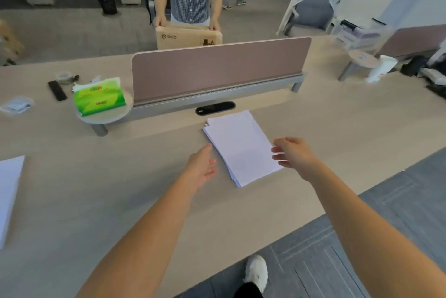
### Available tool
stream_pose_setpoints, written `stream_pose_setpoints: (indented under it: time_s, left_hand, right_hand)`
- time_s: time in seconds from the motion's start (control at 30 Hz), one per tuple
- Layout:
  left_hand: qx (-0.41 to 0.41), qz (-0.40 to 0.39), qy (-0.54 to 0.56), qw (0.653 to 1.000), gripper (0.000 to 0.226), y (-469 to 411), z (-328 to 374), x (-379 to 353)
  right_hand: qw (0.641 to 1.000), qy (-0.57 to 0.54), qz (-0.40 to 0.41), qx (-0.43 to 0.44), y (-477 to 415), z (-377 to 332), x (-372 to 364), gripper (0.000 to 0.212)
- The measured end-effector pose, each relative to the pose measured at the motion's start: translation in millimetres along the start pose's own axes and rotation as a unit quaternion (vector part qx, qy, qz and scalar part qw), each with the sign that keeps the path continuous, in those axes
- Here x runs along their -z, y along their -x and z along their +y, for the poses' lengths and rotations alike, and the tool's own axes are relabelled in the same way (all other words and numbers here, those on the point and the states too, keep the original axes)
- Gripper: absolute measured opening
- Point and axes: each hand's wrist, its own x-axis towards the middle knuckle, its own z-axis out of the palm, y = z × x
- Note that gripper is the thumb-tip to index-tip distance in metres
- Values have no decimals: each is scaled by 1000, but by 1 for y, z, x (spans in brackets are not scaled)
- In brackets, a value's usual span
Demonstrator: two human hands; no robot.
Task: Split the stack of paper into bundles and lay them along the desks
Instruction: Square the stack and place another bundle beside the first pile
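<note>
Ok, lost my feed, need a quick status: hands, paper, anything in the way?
Left hand open, beside the paper bundle. Right hand open, over its right edge. Another bundle far left. Nothing blocking.

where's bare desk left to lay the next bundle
Bare desk runs right of the paper stack, and between the stack and the sheets at the left edge. Crowded by the tissue pack and remote.
</note>
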Motion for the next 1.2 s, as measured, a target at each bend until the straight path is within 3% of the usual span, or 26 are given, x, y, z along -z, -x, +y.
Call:
stream_pose_setpoints:
  time_s: [0.23, 0.37, 0.5, 0.67, 0.77, 0.9, 0.97, 1.07, 1.13, 1.2]
  left_hand:
    - [29, 122, 7, 992, 54, -95, -5, -50]
    - [44, 190, -38, 980, 42, -130, -12, -79]
    - [71, 197, -24, 978, 26, -157, -9, -98]
    - [78, 273, -20, 959, 19, -173, -8, -107]
    - [72, 317, -89, 942, 25, -187, -11, -104]
    - [27, 391, -286, 874, 22, -177, 11, -135]
    - [3, 391, -323, 861, 20, -177, 17, -146]
    - [30, 353, -248, 902, 24, -187, 25, -156]
    - [81, 330, -154, 928, 28, -196, 29, -158]
    - [90, 318, -167, 929, 24, -200, 32, -162]
  right_hand:
    - [996, 53, -69, -27, -149, 33, 22, 23]
    - [984, 129, -117, -28, -221, 52, 26, 28]
    - [966, 196, -166, -35, -269, 61, 20, 38]
    - [956, 221, -188, -46, -289, 66, 11, 25]
    - [949, 245, -190, -54, -298, 64, 8, 29]
    - [932, 286, -220, -46, -308, 64, 5, 45]
    - [927, 291, -234, -45, -311, 63, 4, 46]
    - [920, 301, -245, -56, -317, 63, 1, 49]
    - [918, 296, -257, -60, -320, 62, 2, 37]
    - [920, 276, -270, -71, -325, 63, 4, 24]
